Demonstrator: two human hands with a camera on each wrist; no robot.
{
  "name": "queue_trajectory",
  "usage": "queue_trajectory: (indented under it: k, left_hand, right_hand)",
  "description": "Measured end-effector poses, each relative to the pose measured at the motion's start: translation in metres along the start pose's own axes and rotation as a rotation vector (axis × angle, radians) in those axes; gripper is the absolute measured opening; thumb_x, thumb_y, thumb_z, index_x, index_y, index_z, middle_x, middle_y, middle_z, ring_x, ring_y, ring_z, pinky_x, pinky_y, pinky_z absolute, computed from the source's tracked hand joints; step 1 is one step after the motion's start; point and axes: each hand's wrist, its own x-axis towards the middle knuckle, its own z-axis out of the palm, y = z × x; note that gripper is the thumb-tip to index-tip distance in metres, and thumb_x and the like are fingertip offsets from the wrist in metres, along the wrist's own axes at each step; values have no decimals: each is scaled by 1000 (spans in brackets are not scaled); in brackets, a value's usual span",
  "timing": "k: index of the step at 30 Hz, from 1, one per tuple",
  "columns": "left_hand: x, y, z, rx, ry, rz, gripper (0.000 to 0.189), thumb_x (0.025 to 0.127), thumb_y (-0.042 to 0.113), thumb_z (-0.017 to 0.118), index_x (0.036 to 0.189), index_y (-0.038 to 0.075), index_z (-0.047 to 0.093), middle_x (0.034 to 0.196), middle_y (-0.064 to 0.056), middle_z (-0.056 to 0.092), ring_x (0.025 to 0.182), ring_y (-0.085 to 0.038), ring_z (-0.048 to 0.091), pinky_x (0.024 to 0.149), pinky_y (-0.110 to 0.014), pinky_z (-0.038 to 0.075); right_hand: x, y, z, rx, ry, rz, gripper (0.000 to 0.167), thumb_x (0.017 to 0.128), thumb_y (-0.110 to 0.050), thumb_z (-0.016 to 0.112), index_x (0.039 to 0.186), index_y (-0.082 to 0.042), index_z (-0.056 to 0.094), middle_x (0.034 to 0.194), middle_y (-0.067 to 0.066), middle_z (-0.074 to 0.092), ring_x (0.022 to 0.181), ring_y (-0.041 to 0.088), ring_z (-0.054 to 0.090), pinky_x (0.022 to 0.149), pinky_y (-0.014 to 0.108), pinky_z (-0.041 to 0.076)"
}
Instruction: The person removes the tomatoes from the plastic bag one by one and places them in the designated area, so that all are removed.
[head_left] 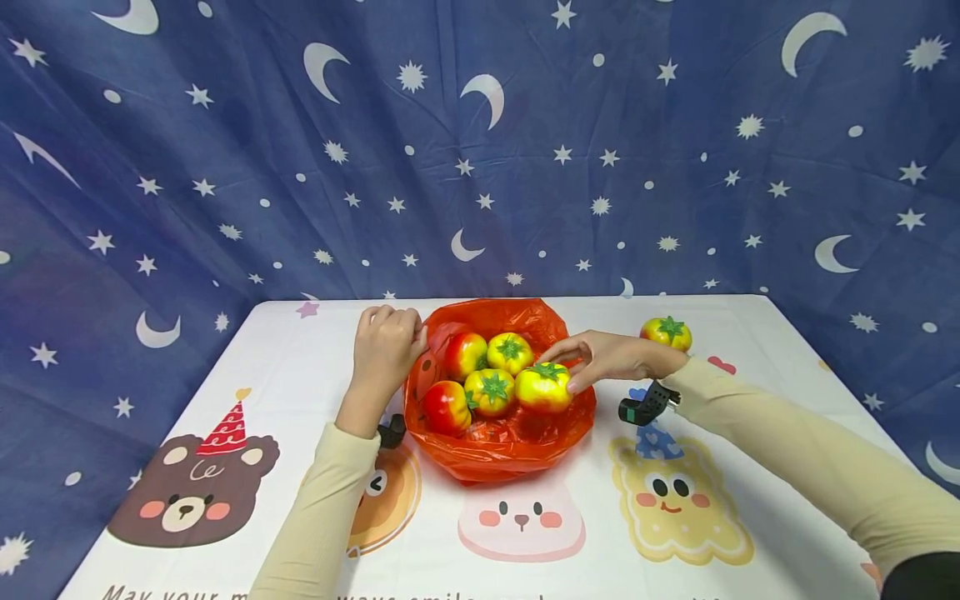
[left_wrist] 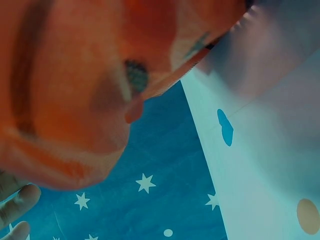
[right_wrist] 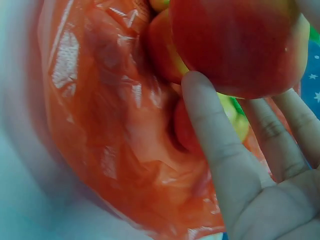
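A red plastic bag [head_left: 498, 457] stands wide open on the table, with several red-and-yellow fruits [head_left: 493, 392] with green leafy tops inside. My right hand [head_left: 615, 356] reaches over its right side and grips one such fruit [head_left: 543, 388] between thumb and fingers. The right wrist view shows the red underside of that held fruit [right_wrist: 240, 47] above the others in the bag. At the bag's left rim, my left hand [head_left: 385, 350] has its fingers curled and holds the edge. In the left wrist view the bag [left_wrist: 75, 100] fills the upper left, with fingertips [left_wrist: 27, 197] beside it.
Another red-and-yellow fruit [head_left: 667, 332] lies at the table's back right, behind my right wrist. The white tablecloth [head_left: 300, 467] carries cartoon prints. A blue curtain [head_left: 525, 175] with moons and stars hangs behind the table's far edge.
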Motion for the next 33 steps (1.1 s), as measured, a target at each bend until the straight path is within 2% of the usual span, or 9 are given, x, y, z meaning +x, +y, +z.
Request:
queue_trajectory:
  k: [6,10,15,19,22,25,28,33]
  left_hand:
    - [0,0,0,-2,-3,1,13,77,9,69,69,4,60,59,-10,62,66,-27,56,80,-43,48]
    - [1,1,-1,-1,-9,-4,13,77,10,70,69,4,61,60,-11,63,66,-27,56,81,-43,48]
    - [1,1,-1,2,-10,-4,13,77,10,70,69,4,61,60,-11,63,66,-28,56,80,-43,48]
    - [0,1,-1,4,-15,-7,13,76,9,70,69,3,61,61,-11,64,66,-28,56,81,-43,48]
    - [0,1,0,3,-21,-10,13,77,9,70,69,3,61,61,-11,64,66,-28,56,81,-43,48]
    - [0,1,0,0,-21,-12,13,77,10,70,69,4,61,60,-11,63,66,-28,56,81,-43,48]
    - [0,1,0,-4,-15,-12,14,77,10,70,68,4,61,60,-11,63,66,-28,56,81,-44,48]
    - [0,0,-1,-6,-9,-12,14,76,10,70,68,4,61,60,-11,63,65,-28,56,81,-44,49]
  right_hand:
    - [-9,-9,-8,-29,25,1,67,79,-19,74,135,1,43,143,21,40,109,15,61,91,34,52]
    - [-14,-17,-12,-53,53,13,65,80,-18,73,135,-1,44,143,20,41,114,22,59,93,38,51]
    - [-19,-26,-15,-103,117,52,66,78,-19,75,136,-6,46,145,16,41,125,32,51,95,40,50]
    - [-23,-34,-18,-124,140,28,67,77,-17,75,136,-4,45,145,16,41,133,37,40,96,41,49]
    - [-27,-38,-22,-130,137,11,66,78,-16,74,136,-4,45,144,16,42,132,35,41,95,40,50]
    - [-30,-42,-26,-123,134,4,65,79,-15,73,136,-3,44,143,17,43,124,31,52,94,41,50]
    - [-34,-45,-30,-129,144,-4,65,80,-15,72,137,-1,43,144,19,40,120,30,57,94,41,50]
    - [-42,-47,-39,-170,187,-14,64,82,-14,70,138,-2,42,147,19,37,128,36,47,96,41,49]
